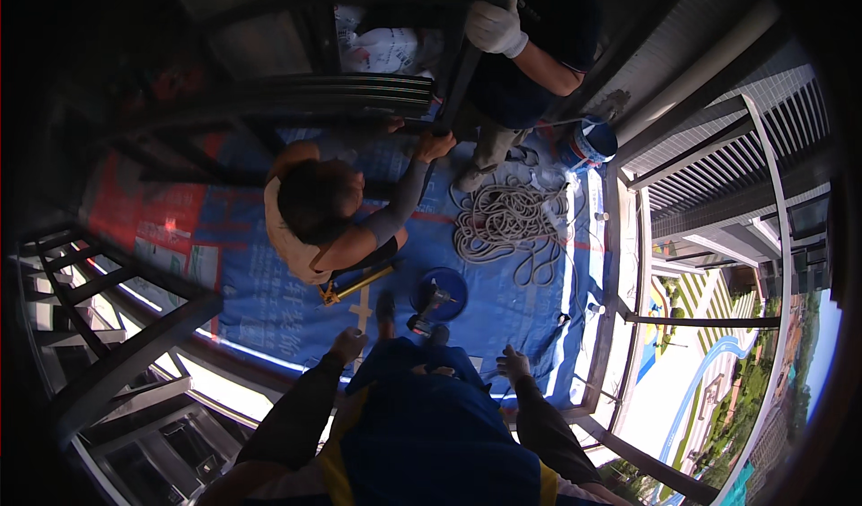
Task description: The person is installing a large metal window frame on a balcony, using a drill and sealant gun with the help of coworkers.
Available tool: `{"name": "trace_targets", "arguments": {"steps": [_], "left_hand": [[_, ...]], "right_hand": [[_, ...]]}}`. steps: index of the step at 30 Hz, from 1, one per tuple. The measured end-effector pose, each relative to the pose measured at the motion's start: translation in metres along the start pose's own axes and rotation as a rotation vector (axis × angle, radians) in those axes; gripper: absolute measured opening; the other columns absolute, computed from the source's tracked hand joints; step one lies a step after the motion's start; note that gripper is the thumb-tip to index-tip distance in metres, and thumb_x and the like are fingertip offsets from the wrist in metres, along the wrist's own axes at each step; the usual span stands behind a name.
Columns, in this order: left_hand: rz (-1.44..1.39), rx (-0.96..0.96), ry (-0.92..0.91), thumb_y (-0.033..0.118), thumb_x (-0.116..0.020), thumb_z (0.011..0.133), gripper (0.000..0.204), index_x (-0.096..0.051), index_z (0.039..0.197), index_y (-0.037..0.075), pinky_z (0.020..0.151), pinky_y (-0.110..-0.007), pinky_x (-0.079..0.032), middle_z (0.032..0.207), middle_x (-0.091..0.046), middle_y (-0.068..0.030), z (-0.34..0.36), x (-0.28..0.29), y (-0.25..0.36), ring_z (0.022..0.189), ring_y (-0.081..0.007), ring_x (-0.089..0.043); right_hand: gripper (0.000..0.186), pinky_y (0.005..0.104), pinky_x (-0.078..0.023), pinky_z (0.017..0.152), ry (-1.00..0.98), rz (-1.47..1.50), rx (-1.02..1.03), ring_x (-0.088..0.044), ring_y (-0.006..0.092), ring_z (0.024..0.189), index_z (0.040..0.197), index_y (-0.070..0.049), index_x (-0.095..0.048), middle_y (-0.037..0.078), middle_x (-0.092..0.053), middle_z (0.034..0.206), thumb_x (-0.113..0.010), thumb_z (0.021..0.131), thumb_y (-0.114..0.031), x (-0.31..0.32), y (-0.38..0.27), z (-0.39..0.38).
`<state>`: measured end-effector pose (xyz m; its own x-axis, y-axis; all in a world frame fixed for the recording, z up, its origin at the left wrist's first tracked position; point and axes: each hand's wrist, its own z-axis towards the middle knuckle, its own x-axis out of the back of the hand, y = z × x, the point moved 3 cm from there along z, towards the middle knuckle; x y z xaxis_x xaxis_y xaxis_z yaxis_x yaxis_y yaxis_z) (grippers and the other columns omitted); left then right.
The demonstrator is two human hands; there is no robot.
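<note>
My left hand [347,344] hangs in front of me with its fingers loosely apart, and it holds nothing I can see. On the other side, my right hand [514,365] is open and empty above the blue floor sheet. Between and ahead of them stands a round blue bucket [453,292]. A cordless drill [433,311] rests across its top, nearer to me. To the left of the bucket, a long yellow tool [364,283] lies beside a crouching person [316,202]; its exact kind is unclear.
A standing person's white-gloved hand [496,28] grips a dark metal post [460,75]; the crouching person also holds it lower down. Coiled rope [512,219] lies on the blue sheet [269,313]. Another bucket [591,144] stands far right. Railings [709,323] border a drop at right.
</note>
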<state>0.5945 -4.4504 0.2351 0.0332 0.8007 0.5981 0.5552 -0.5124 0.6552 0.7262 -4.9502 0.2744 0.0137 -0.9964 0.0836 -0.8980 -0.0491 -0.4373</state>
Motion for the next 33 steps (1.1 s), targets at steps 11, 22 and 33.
{"name": "trace_targets", "arguments": {"steps": [11,22,33], "left_hand": [[0.242,-0.254,0.001,0.022,-0.065,0.092,0.021,-0.07,0.103,0.005,0.089,-0.047,-0.054,0.103,-0.07,-0.0192,0.009,-0.016,-0.061,0.105,-0.0393,-0.066],[0.558,-0.423,-0.11,0.022,-0.062,0.094,0.017,-0.068,0.097,0.006,0.085,-0.047,-0.055,0.099,-0.068,-0.02,-0.018,-0.003,-0.034,0.099,-0.0395,-0.066],[0.15,-0.08,-0.017,0.035,-0.064,0.093,0.042,-0.069,0.11,-0.003,0.099,-0.046,-0.052,0.119,-0.067,-0.0288,-0.035,-0.015,-0.068,0.114,-0.0445,-0.063]], "right_hand": [[0.046,0.0375,-0.049,0.058,-0.006,-0.126,0.031,-0.061,0.022,0.065,0.117,-0.005,-0.061,0.012,-0.069,0.085,-0.056,0.1,-0.047,-0.013,-0.024,-0.001],[0.038,0.0344,-0.045,0.052,0.061,-0.14,0.012,-0.057,0.0187,0.058,0.107,-0.005,-0.062,0.009,-0.066,0.079,-0.058,0.098,-0.042,-0.002,-0.017,-0.008],[0.049,0.0375,-0.051,0.068,-0.031,-0.229,-0.013,-0.064,0.0214,0.075,0.119,-0.006,-0.063,0.01,-0.071,0.094,-0.058,0.098,-0.05,-0.01,-0.026,0.005]]}}
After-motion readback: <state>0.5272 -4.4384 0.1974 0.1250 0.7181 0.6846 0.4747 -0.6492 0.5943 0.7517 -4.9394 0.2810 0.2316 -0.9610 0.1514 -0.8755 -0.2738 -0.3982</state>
